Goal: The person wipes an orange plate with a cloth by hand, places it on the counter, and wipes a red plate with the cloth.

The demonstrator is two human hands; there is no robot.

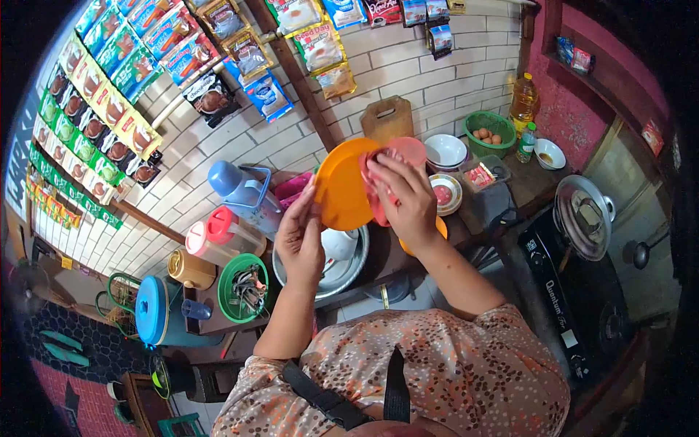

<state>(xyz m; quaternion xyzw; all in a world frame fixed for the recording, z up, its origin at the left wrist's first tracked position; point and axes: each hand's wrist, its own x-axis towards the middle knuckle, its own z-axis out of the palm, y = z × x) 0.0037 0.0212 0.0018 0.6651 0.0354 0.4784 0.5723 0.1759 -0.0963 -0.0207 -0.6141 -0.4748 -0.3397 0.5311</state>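
Observation:
An orange plate is held up in front of me, tilted on edge. My left hand grips its left rim, thumb on the near side. My right hand is closed over a red cloth, which presses on the plate's right part. Below the plate stands a metal basin with white dishware inside. Another orange item shows partly beneath my right wrist. Behind my right fingers a pink round piece is partly hidden.
Left are a green basket of cutlery, a blue thermos and a red-lidded jug. To the right stand white bowls, an egg basket, an oil bottle and a stove with a lidded pan. Sachets hang above.

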